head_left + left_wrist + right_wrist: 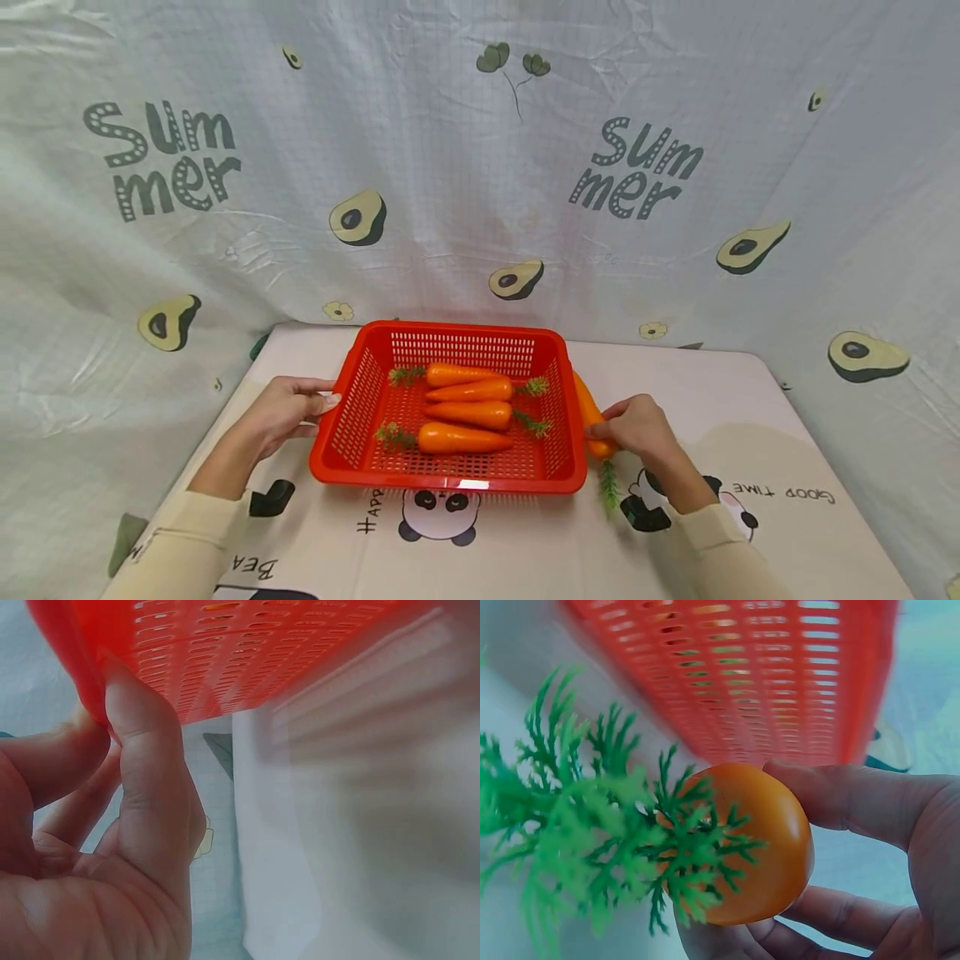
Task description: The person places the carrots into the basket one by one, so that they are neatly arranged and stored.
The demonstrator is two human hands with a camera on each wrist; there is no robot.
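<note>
A red slotted plastic basket sits in the middle of the table in the head view, with several orange carrots with green tops lying inside it. My left hand pinches the basket's left rim between thumb and fingers, as the left wrist view also shows at the rim. Outside the basket's right wall, my right hand grips another carrot near its thick end. That carrot's leafy green top points toward the camera in the right wrist view, and its tip is partly hidden by the basket wall.
The table wears a pale cloth printed with pandas and lettering. Behind it and at both sides hangs a whitish curtain with avocado and "summer" prints, meeting the table's back edge just behind the basket.
</note>
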